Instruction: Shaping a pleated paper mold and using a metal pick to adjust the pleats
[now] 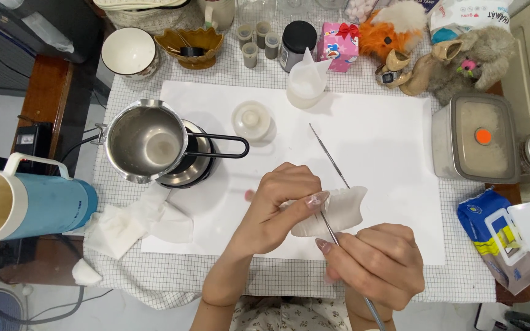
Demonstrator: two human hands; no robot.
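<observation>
My left hand [280, 205] grips a white ruffled piece, a wad of tissue or a mould [341, 211], over the white sheet [375, 135] on the table. My right hand [378, 260] holds a long thin metal rod [329, 156] like a pen; the rod runs up and left across the white piece, its tip pointing toward the table's far side. Both hands are close together at the front centre of the table.
A steel pouring pot [145, 141] with a black handle sits on a small burner at left. Crumpled tissues [133, 224], a blue jug [29, 205], a small glass jar [251, 119], a plastic cup [307, 79], a lidded container [476, 138], a wipes pack [504, 236] and plush toys [480, 58] surround the sheet.
</observation>
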